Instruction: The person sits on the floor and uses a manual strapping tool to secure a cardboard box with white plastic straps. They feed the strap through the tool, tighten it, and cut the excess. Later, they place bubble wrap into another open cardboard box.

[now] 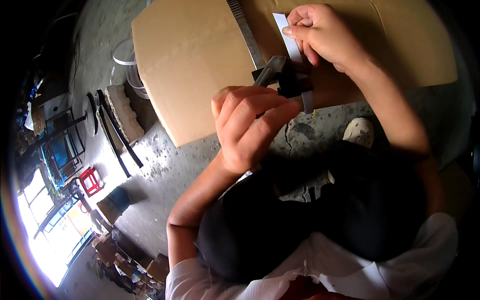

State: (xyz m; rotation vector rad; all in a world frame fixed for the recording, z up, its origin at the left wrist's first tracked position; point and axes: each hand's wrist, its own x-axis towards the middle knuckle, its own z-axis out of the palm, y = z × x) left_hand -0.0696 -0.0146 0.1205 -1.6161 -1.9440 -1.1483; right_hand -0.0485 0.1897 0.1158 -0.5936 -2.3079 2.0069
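A dark metal strapping tool (pixel 289 79) sits at the near edge of a brown cardboard sheet or box (pixel 187 65). My left hand (pixel 252 125) is closed round its handle, the fingers curled and partly hiding it. A flat white strap (pixel 288 37) runs up from the tool, and a short piece of it hangs below at the cardboard's edge. Beyond the tool, my right hand (pixel 327 40) pinches the strap between thumb and fingers. Just left of the strap lies a grey toothed metal strip (pixel 244 27) along the cardboard.
Left of the cardboard, a coil of strap (pixel 134 82) rests on the concrete floor (pixel 155 165). Near it lie a long-handled black tool (pixel 112 132) and a rough pale block (pixel 122 112). A red frame (pixel 90 181) stands farther left. My shoe (pixel 359 131) is below the cardboard edge.
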